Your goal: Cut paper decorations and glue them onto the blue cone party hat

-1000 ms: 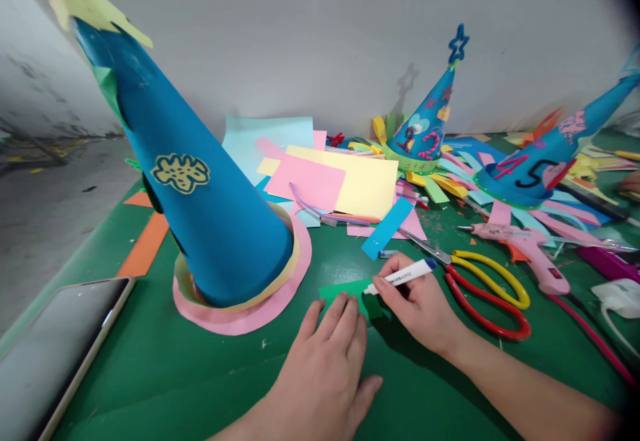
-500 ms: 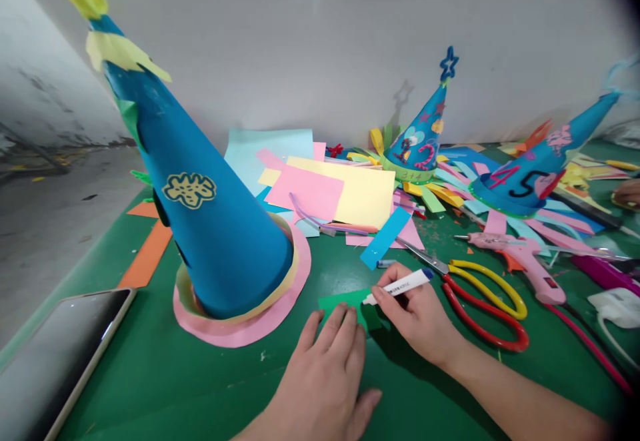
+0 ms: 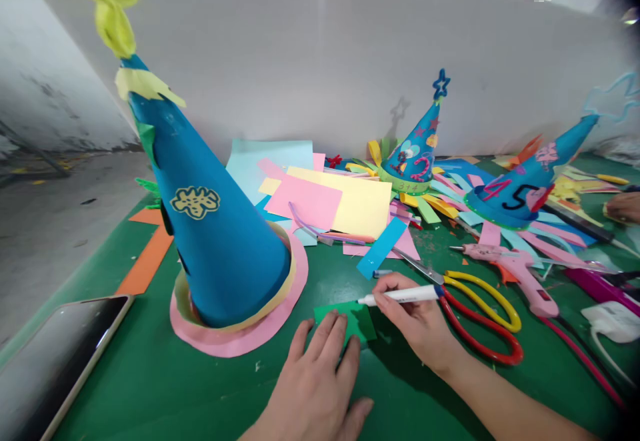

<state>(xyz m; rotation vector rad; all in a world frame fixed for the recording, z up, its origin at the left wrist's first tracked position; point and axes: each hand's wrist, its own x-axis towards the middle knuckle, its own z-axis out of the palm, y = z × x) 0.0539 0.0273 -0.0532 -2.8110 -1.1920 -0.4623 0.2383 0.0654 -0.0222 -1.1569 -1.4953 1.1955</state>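
A small green sheet of paper lies flat on the green table. My left hand rests with its fingers apart on the sheet's near left part. Between the fingers of my right hand is a white marker with a dark blue end. Its tip points left, at the sheet's upper edge; whether it touches the paper I cannot tell. Left of my hands stands a tall blue paper cone hat with a pink brim and a yellow loop on top. A marker cap lies just beyond my right hand.
Scissors with red and yellow handles lie right of my right hand, near a pink glue gun. Coloured paper is heaped behind. Two smaller cone hats stand farther back. A phone lies at left. Another person's hand shows at far right.
My right hand has raised the marker tip from the green paper's right part to its upper edge, and the marker lies flatter. My left hand stays on the paper. The view has tilted slightly upward.
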